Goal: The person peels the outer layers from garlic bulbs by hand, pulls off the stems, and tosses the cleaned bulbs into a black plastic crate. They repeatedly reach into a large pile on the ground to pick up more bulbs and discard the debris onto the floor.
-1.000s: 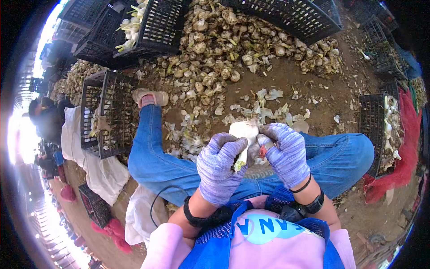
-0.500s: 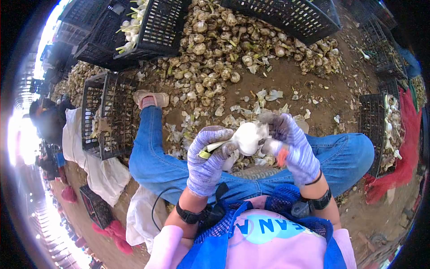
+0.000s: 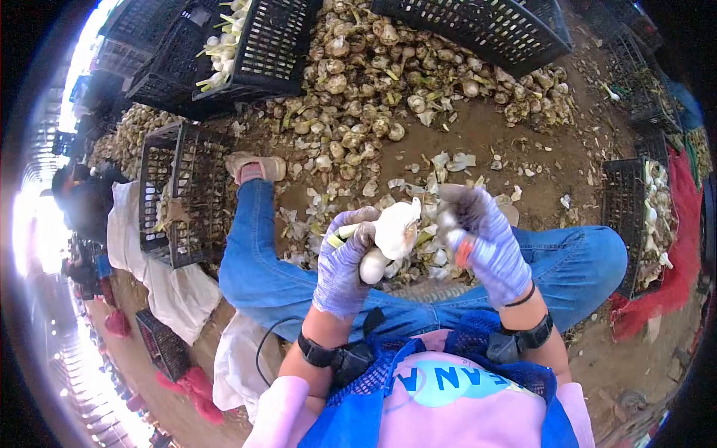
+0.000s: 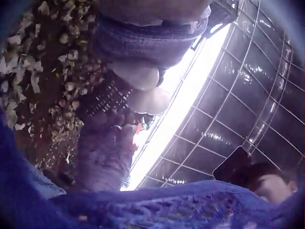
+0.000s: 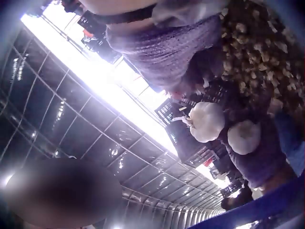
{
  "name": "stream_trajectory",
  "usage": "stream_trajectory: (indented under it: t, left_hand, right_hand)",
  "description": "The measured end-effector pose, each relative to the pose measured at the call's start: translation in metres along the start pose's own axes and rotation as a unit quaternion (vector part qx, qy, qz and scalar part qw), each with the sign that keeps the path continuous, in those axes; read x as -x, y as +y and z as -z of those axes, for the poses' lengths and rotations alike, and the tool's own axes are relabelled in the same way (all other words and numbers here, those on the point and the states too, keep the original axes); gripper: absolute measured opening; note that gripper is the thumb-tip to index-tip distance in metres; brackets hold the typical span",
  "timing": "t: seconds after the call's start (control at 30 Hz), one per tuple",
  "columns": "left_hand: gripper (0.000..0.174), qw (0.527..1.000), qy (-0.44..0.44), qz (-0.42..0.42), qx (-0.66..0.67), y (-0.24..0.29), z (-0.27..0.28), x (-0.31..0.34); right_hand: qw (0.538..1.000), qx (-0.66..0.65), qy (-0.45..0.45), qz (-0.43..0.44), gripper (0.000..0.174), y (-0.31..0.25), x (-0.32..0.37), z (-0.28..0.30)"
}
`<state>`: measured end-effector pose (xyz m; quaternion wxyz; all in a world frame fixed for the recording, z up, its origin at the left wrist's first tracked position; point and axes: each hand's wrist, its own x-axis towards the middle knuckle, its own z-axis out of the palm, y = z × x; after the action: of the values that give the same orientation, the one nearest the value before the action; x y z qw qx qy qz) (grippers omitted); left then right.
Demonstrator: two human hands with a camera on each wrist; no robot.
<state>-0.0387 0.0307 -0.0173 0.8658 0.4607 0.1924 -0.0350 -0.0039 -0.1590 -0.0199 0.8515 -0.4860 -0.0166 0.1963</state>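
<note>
My gloved left hand grips two white garlic bulbs by the stems. The larger garlic bulb points its root end toward the right hand; the second garlic bulb sits below it, against the glove. Cut green stem ends stick out at the left between the fingers. Just right of the larger bulb is my gloved right hand, thumb and bent fingers apart, an orange-red band on the thumb. Both bulbs show in the right wrist view, the larger garlic bulb beside the right fingers.
A heap of unpeeled garlic lies on the dirt floor ahead. Peeled skins litter the ground between my legs. Black crates stand around: one with white bulbs, one at the left, one at the right beside red netting.
The larger bulb has come off its upright hold between both hands and turned, root end to the right. The right hand has drawn away from it. A second bulb now shows under the left hand.
</note>
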Motion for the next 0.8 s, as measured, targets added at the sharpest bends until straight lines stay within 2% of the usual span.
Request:
stream_trajectory:
  t: [0.03,0.07,0.1,0.13,0.2,0.27,0.3,0.33,0.4,0.47,0.5,0.53,0.6,0.63,0.67,0.7,0.73,0.77,0.8]
  left_hand:
    - [0.030,1.000,-0.004,0.004,-0.028,0.001,0.000,-0.002]
    - [0.031,0.998,-0.008,0.008,-0.055,0.002,0.001,-0.003]
    - [0.031,0.998,-0.007,0.008,-0.055,0.002,0.003,-0.004]
    - [0.032,0.997,-0.030,0.020,-0.067,0.002,0.006,-0.005]
    - [0.033,0.995,-0.053,0.032,-0.079,-0.001,0.011,-0.008]
    - [0.034,0.991,-0.066,0.075,-0.090,-0.004,0.015,-0.009]
    - [0.033,0.989,-0.053,0.088,-0.104,0.000,0.011,-0.007]
    - [0.028,0.987,-0.032,0.103,-0.120,-0.004,0.018,-0.009]
    - [0.019,0.995,-0.019,0.055,-0.081,-0.002,0.007,-0.009]
    - [0.011,0.991,0.022,0.081,-0.107,-0.013,0.020,-0.016]
    - [0.010,0.987,0.032,0.052,-0.146,-0.021,0.026,-0.020]
    - [0.010,0.988,0.033,0.044,-0.145,-0.025,0.036,-0.031]
    - [0.017,0.997,0.073,-0.016,-0.035,-0.022,0.051,-0.045]
    - [0.018,0.995,0.096,0.001,-0.008,-0.009,0.055,-0.056]
    - [0.020,0.984,0.142,-0.083,-0.067,-0.004,0.069,-0.077]
    - [0.021,0.990,0.068,-0.094,-0.080,0.028,0.073,-0.092]
    - [0.023,0.982,0.139,-0.124,-0.034,0.050,0.075,-0.114]
    - [0.024,0.976,0.151,-0.154,-0.020,0.087,0.073,-0.140]
    - [0.025,0.969,0.160,-0.178,-0.064,0.127,0.066,-0.148]
  right_hand:
    - [0.985,0.152,0.016,0.075,0.045,0.003,-0.001,-0.005]
    - [0.985,0.152,0.015,0.075,0.045,-0.003,-0.003,-0.009]
    - [0.946,0.286,-0.023,0.151,0.046,-0.016,-0.007,-0.013]
    - [0.881,0.412,-0.060,0.224,0.048,-0.023,-0.010,-0.015]
    - [0.875,0.404,-0.078,0.254,0.050,-0.014,-0.018,-0.008]
    - [0.871,0.428,-0.149,0.192,0.043,-0.017,-0.024,-0.002]
    - [0.859,0.456,-0.129,0.197,0.035,-0.013,-0.025,0.000]
    - [0.856,0.451,-0.140,0.213,0.035,-0.006,-0.026,0.002]
    - [0.862,0.459,-0.105,0.188,0.029,0.008,-0.027,0.007]
    - [0.848,0.497,-0.121,0.138,0.026,0.014,-0.028,0.008]
    - [0.869,0.463,-0.101,0.141,0.024,0.021,-0.027,0.005]
    - [0.878,0.449,-0.141,0.085,0.023,0.018,-0.026,0.003]
    - [0.892,0.404,-0.190,0.080,0.023,0.026,-0.017,-0.011]
    - [0.890,0.404,-0.192,0.084,0.023,0.030,-0.016,-0.010]
    - [0.901,0.402,-0.155,0.056,0.021,0.037,-0.017,-0.006]
    - [0.909,0.398,-0.117,0.025,0.020,0.045,-0.017,-0.001]
    - [0.908,0.401,-0.118,0.028,0.020,0.053,-0.017,0.008]
    - [0.914,0.390,-0.108,-0.003,0.021,0.062,-0.017,0.021]
    - [0.920,0.378,-0.096,-0.037,0.021,0.070,-0.016,0.030]
